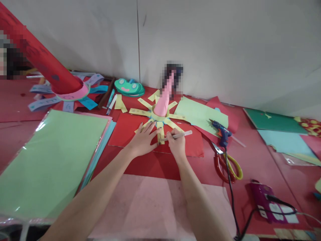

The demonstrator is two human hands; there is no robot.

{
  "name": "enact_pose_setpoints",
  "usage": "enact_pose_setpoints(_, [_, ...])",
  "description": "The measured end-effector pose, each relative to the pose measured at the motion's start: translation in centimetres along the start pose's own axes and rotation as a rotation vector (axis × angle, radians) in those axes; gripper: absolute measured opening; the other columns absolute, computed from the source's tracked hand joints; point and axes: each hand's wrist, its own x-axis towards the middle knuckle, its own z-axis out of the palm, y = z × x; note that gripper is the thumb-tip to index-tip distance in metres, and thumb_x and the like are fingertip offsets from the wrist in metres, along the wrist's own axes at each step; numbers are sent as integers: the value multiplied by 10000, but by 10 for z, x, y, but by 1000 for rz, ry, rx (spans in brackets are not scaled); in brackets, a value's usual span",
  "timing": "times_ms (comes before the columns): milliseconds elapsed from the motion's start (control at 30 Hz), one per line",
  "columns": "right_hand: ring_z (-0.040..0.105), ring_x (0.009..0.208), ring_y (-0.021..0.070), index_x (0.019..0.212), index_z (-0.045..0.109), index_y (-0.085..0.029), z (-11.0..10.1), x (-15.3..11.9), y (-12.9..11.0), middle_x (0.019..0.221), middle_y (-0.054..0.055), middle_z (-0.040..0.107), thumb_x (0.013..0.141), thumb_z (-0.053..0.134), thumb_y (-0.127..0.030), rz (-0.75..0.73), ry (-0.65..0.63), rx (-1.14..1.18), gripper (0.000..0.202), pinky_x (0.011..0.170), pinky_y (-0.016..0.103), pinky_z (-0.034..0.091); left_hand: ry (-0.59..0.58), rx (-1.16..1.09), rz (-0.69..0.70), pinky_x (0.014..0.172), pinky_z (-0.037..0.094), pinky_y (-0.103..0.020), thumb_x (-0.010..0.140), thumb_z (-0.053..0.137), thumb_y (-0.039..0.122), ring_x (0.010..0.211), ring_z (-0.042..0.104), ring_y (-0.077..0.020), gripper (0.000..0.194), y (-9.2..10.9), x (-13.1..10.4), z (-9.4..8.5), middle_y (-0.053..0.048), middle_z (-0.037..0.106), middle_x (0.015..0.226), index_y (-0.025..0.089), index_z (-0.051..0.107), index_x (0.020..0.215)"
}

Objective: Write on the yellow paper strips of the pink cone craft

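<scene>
In front of me a pink paper cone (163, 100) stands in a ring, with yellow paper strips (177, 116) spreading out around it like rays. Some strips carry small drawn marks. My left hand (144, 139) lies flat with fingers spread, pressing on the strips near the front. A slim pen (184, 134) with a pale barrel is pinched in my right hand (177, 142), its tip at the strip that points toward me. Beneath it all lies a red sheet (193, 144).
At left are a red tube (50, 60) on a similar ringed base and a sleeved stack of green paper (50, 160). To the right lie a glue gun (223, 133), scissors (234, 167) and a purple box (263, 201) with cables. A wall (225, 50) closes the back.
</scene>
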Motion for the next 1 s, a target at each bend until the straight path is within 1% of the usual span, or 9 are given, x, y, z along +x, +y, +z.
enact_pose_setpoints(133, [463, 463, 107, 553, 329, -233, 0, 1, 1, 464, -85, 363, 746, 532, -294, 1, 3, 2, 286, 466, 218, 333, -9, 4, -10, 1161, 65, -519, 927, 451, 434, 1460, 82, -256, 584, 0, 0, 0, -93, 157, 1581, 255, 305, 1463])
enact_pose_setpoints(333, [558, 526, 130, 555, 338, -231, -1, 1, 2, 482, -80, 365, 755, 526, -299, -11, -10, 15, 283, 505, 221, 373, 5, -6, -4, 1160, 75, -523, 927, 442, 459, 1459, 85, -256, 581, 0, 0, -1, -77, 164, 1581, 273, 306, 1460])
enact_pose_setpoints(433, [583, 544, 141, 554, 334, -231, -1, 2, 2, 493, -76, 372, 755, 528, -297, -23, -7, 21, 287, 511, 225, 385, -16, -8, -15, 1162, 64, -517, 925, 452, 454, 1460, 73, -262, 595, 1, 0, -1, -94, 145, 1583, 251, 306, 1465])
enact_pose_setpoints(533, [596, 553, 149, 556, 341, -232, -1, 2, 2, 489, -72, 390, 757, 528, -299, -27, -18, 20, 282, 513, 226, 393, -5, -14, -14, 1162, 60, -521, 924, 448, 452, 1460, 81, -261, 586, 0, 0, 0, -81, 157, 1582, 263, 308, 1461])
enact_pose_setpoints(667, [559, 515, 128, 555, 335, -230, -1, 1, 2, 475, -77, 398, 770, 536, -315, -21, -10, 5, 306, 504, 218, 380, 17, -18, 0, 1161, 70, -523, 927, 434, 451, 1459, 93, -252, 564, 0, 0, 0, -64, 178, 1579, 282, 316, 1452])
enact_pose_setpoints(833, [393, 371, 88, 560, 350, -232, -1, -2, -1, 372, -100, 382, 820, 538, -364, -4, -28, 7, 346, 452, 214, 337, -17, -10, -13, 1163, 68, -516, 923, 454, 433, 1460, 75, -251, 589, 1, 0, -3, -100, 152, 1581, 254, 303, 1463])
enact_pose_setpoints(900, [383, 353, 87, 559, 355, -232, -1, -3, -3, 355, -99, 395, 820, 547, -369, 1, -29, 12, 351, 441, 213, 337, -9, -16, -12, 1163, 70, -517, 921, 459, 431, 1460, 76, -254, 587, 1, 0, -3, -92, 151, 1582, 259, 307, 1461])
enact_pose_setpoints(1000, [406, 349, 92, 556, 363, -233, -1, -3, -5, 351, -93, 422, 809, 559, -377, -1, -25, 11, 351, 438, 214, 348, 4, -30, -5, 1163, 74, -520, 918, 457, 432, 1459, 90, -256, 575, 1, -1, -2, -71, 157, 1583, 275, 315, 1453])
